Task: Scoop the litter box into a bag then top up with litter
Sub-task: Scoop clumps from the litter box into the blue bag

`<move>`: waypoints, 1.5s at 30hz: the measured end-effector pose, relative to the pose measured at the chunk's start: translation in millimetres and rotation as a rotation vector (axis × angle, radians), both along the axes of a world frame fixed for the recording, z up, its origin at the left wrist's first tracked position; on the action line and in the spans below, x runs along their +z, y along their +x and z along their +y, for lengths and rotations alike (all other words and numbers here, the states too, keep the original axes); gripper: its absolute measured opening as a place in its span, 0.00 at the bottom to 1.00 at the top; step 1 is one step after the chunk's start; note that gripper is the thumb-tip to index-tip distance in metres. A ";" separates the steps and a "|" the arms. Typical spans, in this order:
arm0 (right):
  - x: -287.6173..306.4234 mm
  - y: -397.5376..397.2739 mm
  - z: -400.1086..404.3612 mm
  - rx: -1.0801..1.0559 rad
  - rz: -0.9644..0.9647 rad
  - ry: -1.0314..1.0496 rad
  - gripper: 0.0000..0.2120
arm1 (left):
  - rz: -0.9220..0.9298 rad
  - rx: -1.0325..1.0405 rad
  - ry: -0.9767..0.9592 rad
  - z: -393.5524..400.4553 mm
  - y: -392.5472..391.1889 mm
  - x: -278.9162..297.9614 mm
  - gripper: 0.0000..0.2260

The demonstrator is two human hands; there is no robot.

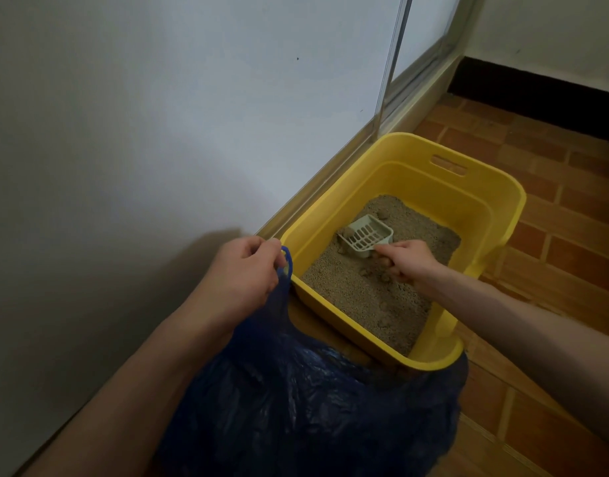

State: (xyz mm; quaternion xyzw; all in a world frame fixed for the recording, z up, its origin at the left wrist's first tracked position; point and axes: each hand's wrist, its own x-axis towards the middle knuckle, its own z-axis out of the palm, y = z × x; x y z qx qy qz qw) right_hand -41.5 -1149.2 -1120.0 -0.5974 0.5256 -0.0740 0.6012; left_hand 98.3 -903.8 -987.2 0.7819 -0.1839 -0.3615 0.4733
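Yellow litter box (475, 187) on the tiled floor (554, 235) beside a pale wall (141, 115), part-filled with sandy litter (365, 297) bearing several clumps. Right hand (404, 259), grip closed on the handle of a pale green slotted scoop (366, 235), which rests in the litter. Left hand (244, 270) pinches the handle of a dark blue bag (296, 407), lying against the box's near wall.

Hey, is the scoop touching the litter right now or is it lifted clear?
Touching. In the head view the front edge of the scoop digs into the litter, with a clump against its mouth, while the right hand holds its handle.
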 end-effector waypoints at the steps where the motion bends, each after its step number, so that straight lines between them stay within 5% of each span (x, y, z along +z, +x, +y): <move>1: 2.4 -1.7 2.1 0.004 -0.012 -0.007 0.10 | -0.005 0.001 -0.004 0.2 0.0 -0.2 0.12; 25: 42.8 -44.7 27.1 -0.064 -0.155 -0.131 0.14 | -0.017 -0.008 -0.037 -1.0 -15.1 10.9 0.10; 32: 64.3 -51.2 39.7 0.106 -0.132 -0.171 0.16 | -0.004 0.010 -0.057 2.2 -11.7 9.5 0.09; 45: 127.2 -76.1 118.9 0.460 -0.131 0.070 0.17 | 0.056 0.030 -0.070 9.8 -1.7 12.8 0.12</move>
